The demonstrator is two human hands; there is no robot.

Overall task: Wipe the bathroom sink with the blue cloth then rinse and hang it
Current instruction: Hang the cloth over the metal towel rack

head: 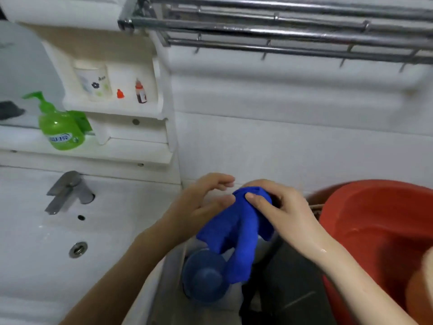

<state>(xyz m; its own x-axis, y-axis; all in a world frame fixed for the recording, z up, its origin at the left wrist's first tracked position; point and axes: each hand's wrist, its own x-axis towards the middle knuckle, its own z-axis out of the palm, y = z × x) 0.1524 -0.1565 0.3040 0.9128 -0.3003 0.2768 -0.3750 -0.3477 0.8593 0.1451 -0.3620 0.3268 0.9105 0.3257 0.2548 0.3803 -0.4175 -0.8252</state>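
Stage in hand, as judged: between rinsing and hanging. The blue cloth (236, 231) is held in the air to the right of the sink (35, 242), off its edge and above a dark blue round container (203, 277), with a red basin (375, 219) further right.

The right hand (281, 207) pinches the cloth's bunched top, with the thumb on the near face and the fingers curled behind. The left hand (201, 202) is beside the same end, its fingers loosely extended and gripping nothing. Its thumb side appears to touch the fabric, though contact is not certain.

Cloth condition: deep blue and gathered at the top, hanging in two limp folds. It looks damp and heavy, and no dripping is visible. The right forearm shows a wet sheen.

Next move, as judged: both hands take the top edge and spread it, then lift it to the chrome towel rack (281, 31) overhead. The rack's bars are well above the hands, so this calls for a long upward reach and an even drape.
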